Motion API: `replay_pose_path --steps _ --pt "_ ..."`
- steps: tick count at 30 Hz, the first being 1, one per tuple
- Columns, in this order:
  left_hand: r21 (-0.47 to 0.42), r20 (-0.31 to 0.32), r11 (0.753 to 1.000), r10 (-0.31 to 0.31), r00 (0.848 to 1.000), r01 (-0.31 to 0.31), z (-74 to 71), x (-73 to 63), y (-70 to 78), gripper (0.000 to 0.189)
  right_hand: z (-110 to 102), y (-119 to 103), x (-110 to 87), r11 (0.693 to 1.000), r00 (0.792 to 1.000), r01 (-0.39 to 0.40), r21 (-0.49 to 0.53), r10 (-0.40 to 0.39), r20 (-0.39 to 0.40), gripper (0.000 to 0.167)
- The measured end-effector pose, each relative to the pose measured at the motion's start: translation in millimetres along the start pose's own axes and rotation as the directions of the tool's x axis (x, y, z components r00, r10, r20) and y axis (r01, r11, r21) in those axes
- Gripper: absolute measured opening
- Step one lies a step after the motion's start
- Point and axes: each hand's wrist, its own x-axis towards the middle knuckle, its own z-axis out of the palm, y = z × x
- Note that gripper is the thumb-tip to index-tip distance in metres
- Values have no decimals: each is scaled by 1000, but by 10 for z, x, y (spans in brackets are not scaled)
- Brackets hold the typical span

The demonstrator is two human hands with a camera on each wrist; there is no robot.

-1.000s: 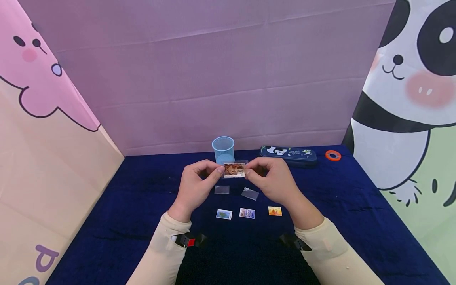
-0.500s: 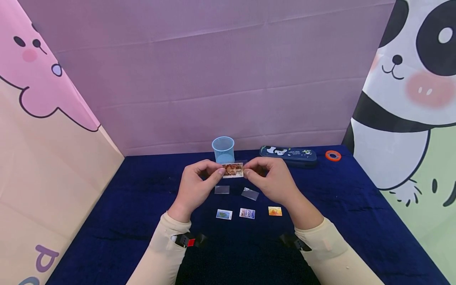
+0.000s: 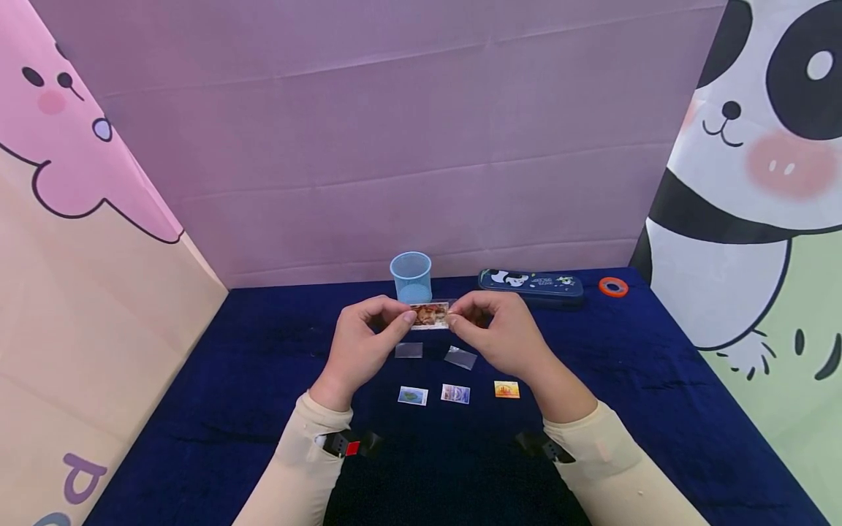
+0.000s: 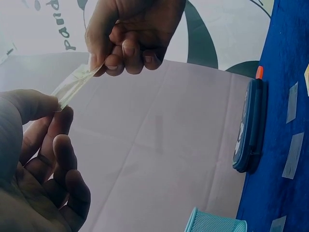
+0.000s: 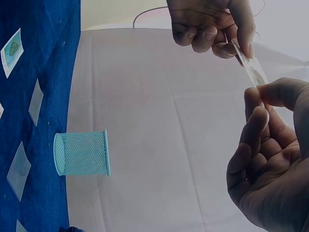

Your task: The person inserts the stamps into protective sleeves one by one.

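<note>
The left hand (image 3: 366, 337) and right hand (image 3: 503, 332) pinch opposite ends of a small brown-pictured card (image 3: 430, 315) raised between them, where uneven pulling could crease it and a loosened pinch could drop it toward the clear rectangles (image 3: 409, 351) below.

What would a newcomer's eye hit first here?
Probably the big panda print on the right side of the head view, the largest figure there. Next, near centre, the small brown picture card held up between the left hand and the right hand, with the light blue mesh cup behind it.
</note>
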Motion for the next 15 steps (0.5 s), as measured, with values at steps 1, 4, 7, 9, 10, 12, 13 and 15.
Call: replay_pose_path --steps 1,4,7,9,10,12,13,15 --pt "3 0 1000 1 1000 -1 -3 1 3 7 0 -1 1 1000 1000 2 -2 -2 0 3" --pt "9 -4 1000 3 1000 -3 -10 2 13 7 2 -3 5 1000 1000 1 -1 -1 -1 4" --pt "19 -7 1000 3 1000 -3 -18 1 21 7 4 -5 6 1000 1000 -6 7 6 3 4" --pt "23 -6 1000 3 1000 -3 -22 2 20 7 4 -8 6 1000 1000 -12 15 12 5 4" --pt "26 -5 1000 2 1000 -2 -25 3 17 7 4 -10 6 1000 1000 -15 18 14 6 3" --pt "29 -6 1000 1 1000 -1 -34 5 11 7 6 -13 8 1000 1000 -19 25 19 3 3" --pt "28 -8 1000 0 1000 0 -39 7 6 7 7 -15 9 999 1000 -21 27 21 -1 3" --pt "28 -15 1000 -5 1000 6 -53 10 1 8 7 -18 12 999 1000 -26 24 27 -12 3"
